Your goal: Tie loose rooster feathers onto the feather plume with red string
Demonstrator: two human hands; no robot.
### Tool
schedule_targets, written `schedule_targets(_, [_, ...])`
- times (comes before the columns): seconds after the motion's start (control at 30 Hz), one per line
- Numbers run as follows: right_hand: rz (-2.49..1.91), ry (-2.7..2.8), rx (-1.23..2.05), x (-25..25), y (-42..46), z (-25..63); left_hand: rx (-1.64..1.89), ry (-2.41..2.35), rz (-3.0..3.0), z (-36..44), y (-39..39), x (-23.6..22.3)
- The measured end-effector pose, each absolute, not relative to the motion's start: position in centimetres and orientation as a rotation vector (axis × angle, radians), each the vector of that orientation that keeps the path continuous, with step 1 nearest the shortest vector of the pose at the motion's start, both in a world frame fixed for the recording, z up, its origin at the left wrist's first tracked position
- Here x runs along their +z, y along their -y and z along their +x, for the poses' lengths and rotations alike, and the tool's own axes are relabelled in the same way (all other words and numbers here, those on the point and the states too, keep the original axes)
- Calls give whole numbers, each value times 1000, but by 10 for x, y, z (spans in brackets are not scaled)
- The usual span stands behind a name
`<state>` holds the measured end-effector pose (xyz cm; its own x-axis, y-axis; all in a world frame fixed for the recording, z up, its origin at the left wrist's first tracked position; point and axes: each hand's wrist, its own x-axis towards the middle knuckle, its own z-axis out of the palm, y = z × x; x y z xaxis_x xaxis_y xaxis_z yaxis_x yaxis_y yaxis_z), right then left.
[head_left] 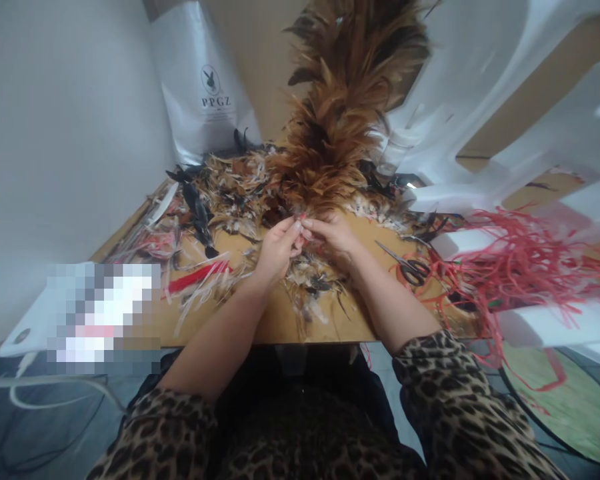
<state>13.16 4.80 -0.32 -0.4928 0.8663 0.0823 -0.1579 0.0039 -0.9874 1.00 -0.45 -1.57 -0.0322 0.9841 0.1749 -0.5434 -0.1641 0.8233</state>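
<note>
My left hand and my right hand meet fingertip to fingertip above the middle of the table. Both are closed in a pinch on a small piece of red plastic string, most of it hidden by the fingers. Just beyond them rises a long, bushy brown feather garland, whose lower end comes close to my fingers. Whether the string is joined to it, I cannot tell. Loose brown and pale feathers lie under and in front of my hands.
Black-handled scissors lie right of my right forearm, beside a tangle of red plastic strips. A heap of feathers covers the table's back left, before a silver bag. Red and clear strips lie at left.
</note>
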Motion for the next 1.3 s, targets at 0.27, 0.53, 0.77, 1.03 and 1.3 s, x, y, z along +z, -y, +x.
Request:
schedule_targets(0.27, [-880,1641,1300,2,-49,129,1682,-773,865,2,-1,-20])
schedule_targets(0.53, [-1000,1904,1217,0,-62,159,1703,-797,800,-8,-6,-17])
schedule_targets(0.77, [-1544,1747,787,1,-90,217,1728,-802,778,-15,-11,-20])
schedule_targets(1.03, [-2123,1792,169,1,-108,315,1721,-796,778,-15,-12,-20])
schedule_targets(1.3, [-2255,1846,79,1,-103,346,1711,-798,803,-14,-9,-17])
